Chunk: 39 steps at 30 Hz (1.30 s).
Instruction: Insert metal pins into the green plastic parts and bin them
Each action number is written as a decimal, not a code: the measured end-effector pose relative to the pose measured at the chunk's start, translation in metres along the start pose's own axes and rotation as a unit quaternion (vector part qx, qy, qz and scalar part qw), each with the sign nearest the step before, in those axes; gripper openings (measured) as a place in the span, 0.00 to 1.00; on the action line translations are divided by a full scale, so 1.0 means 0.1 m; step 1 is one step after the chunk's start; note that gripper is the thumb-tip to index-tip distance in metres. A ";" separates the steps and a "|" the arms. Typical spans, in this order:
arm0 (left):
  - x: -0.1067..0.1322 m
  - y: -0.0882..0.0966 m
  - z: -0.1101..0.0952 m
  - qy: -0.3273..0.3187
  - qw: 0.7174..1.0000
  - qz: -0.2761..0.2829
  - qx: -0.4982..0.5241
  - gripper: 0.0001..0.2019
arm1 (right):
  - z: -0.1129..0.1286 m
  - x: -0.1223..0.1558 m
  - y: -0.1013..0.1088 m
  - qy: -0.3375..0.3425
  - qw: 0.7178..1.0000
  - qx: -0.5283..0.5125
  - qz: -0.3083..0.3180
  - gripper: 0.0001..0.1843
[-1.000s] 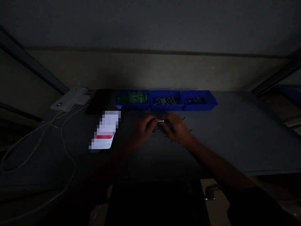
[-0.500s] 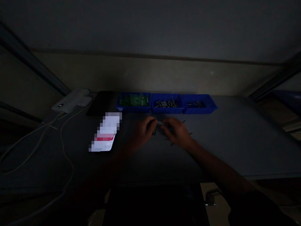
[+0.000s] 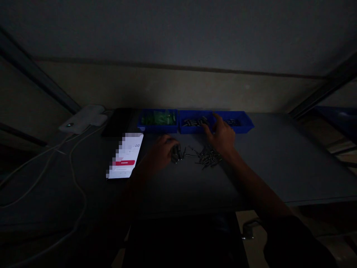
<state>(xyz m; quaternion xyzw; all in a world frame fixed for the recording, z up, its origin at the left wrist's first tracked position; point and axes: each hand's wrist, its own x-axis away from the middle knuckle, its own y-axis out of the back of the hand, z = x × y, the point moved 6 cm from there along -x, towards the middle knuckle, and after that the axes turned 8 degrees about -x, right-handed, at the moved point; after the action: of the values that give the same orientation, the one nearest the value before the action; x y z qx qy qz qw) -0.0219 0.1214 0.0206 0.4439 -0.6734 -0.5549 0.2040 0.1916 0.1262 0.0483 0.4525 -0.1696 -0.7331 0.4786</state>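
Observation:
The scene is very dark. My left hand (image 3: 161, 150) rests on the grey table (image 3: 279, 163), fingers curled beside a small cluster of dark metal cylinders (image 3: 177, 153); whether it holds one I cannot make out. My right hand (image 3: 221, 134) reaches forward with fingers spread over the edge between the middle blue bin (image 3: 195, 122) and the right blue bin (image 3: 237, 123), both holding metal parts. A loose pile of thin screws (image 3: 208, 158) lies on the table just below my right wrist.
A left blue bin (image 3: 158, 120) holds green parts. A lit phone (image 3: 125, 155) lies left of my hands, with a dark slab (image 3: 118, 121) behind it. A white charger (image 3: 83, 118) and cables (image 3: 41, 163) sit far left. A wall rises behind the bins.
My hands were together holding a small metal part. Now they have parted: the right hand has gone forward to the bins, and the left has dropped beside the cylinders.

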 end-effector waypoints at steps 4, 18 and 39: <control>0.05 -0.04 -0.01 -0.007 0.999 0.036 -0.013 0.20 | 0.21 0.26 -0.11 0.050 0.995 -0.019 0.083 0.23; 0.03 -0.07 -0.17 -0.004 1.000 0.011 -0.020 0.04 | 0.43 0.47 -0.29 0.164 0.964 -0.061 0.200 0.13; -0.05 -0.06 -0.11 0.095 0.975 -0.083 0.182 0.07 | 0.48 0.47 -0.28 0.223 0.951 -0.114 0.182 0.08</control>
<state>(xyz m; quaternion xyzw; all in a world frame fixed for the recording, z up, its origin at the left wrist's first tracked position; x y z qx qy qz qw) -0.0086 0.1198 0.0196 0.5784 -0.7017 -0.3933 0.1359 0.1308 0.0903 0.0312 0.5083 -0.0530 -0.5279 0.6783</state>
